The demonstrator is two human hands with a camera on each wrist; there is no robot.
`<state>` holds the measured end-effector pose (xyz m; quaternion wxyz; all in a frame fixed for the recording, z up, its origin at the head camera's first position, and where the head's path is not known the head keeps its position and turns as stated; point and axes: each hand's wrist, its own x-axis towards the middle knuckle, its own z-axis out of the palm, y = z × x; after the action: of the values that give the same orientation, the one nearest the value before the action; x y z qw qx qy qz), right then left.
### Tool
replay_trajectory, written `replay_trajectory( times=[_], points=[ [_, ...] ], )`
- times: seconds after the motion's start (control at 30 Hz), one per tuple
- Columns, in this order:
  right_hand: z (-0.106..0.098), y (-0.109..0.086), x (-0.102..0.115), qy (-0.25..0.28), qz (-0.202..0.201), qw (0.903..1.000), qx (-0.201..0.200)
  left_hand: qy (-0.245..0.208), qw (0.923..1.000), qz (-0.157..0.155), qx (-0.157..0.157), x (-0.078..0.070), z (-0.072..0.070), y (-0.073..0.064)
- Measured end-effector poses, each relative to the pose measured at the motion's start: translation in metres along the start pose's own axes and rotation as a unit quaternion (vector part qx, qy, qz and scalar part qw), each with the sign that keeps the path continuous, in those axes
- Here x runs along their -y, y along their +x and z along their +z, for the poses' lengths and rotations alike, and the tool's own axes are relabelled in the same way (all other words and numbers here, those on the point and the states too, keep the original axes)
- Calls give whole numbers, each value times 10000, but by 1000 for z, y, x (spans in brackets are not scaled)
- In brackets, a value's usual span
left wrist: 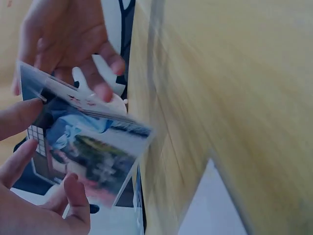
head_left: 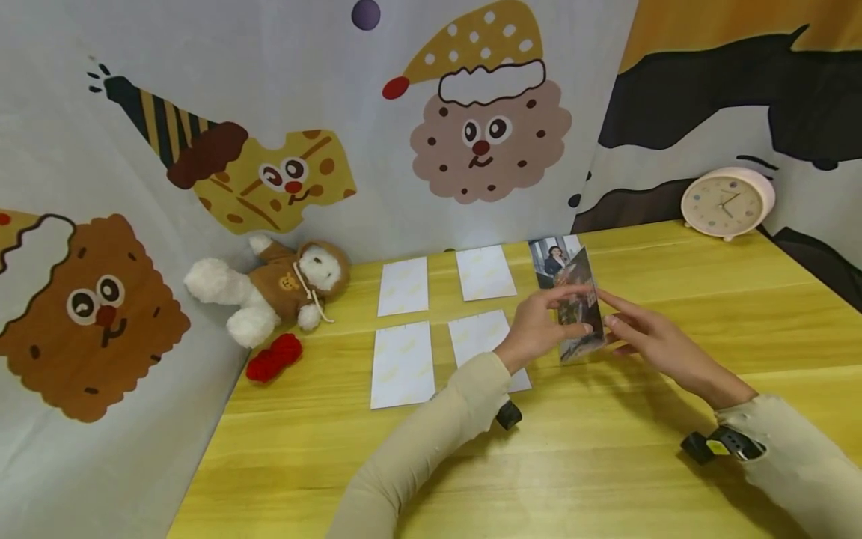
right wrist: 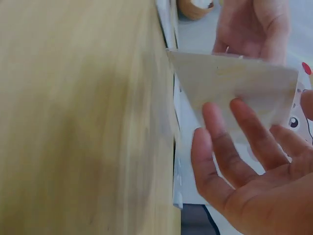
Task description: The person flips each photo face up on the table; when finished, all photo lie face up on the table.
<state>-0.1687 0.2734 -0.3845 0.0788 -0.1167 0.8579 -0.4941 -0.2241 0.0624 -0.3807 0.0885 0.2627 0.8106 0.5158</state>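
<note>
In the head view my left hand (head_left: pixel 541 323) pinches a photo card (head_left: pixel 579 311) between thumb and fingers, tilted up above the table. Its picture side, with light blue and dark green patches, shows in the left wrist view, where the photo card (left wrist: pixel 98 147) is blurred. My right hand (head_left: pixel 656 340) is just right of the card, fingers extended. From the right wrist, the card's white back (right wrist: pixel 244 88) faces my right hand (right wrist: pixel 254 161); its fingertips are at the back, and I cannot tell whether they touch. Behind lies another photo (head_left: pixel 552 258) of a person in a dark jacket.
Several white cards, such as the front-left card (head_left: pixel 402 365), lie face down in two rows left of my hands. A plush toy (head_left: pixel 276 288) and a red yarn bundle (head_left: pixel 274 358) are at the left. A pink alarm clock (head_left: pixel 727 202) stands at the back right of the wooden table (head_left: pixel 559 471).
</note>
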Motion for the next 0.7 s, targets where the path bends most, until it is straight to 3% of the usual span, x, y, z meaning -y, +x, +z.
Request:
replay_trajectory(
  times=[0.17,0.47,0.6,0.7],
  points=[
    [2,2,4,254,-84,9996,-118,801,9954,479,-221,-1,-1,-2],
    [7,4,3,231,-195,9983,-495,2378,9691,549,-356,-4,0,-6],
    [9,7,1,390,-564,9959,-598,2763,9584,626,-343,-3,0,-6],
    [11,9,0,422,-847,9930,-700,2872,9554,609,-312,-3,0,-5]
  ],
)
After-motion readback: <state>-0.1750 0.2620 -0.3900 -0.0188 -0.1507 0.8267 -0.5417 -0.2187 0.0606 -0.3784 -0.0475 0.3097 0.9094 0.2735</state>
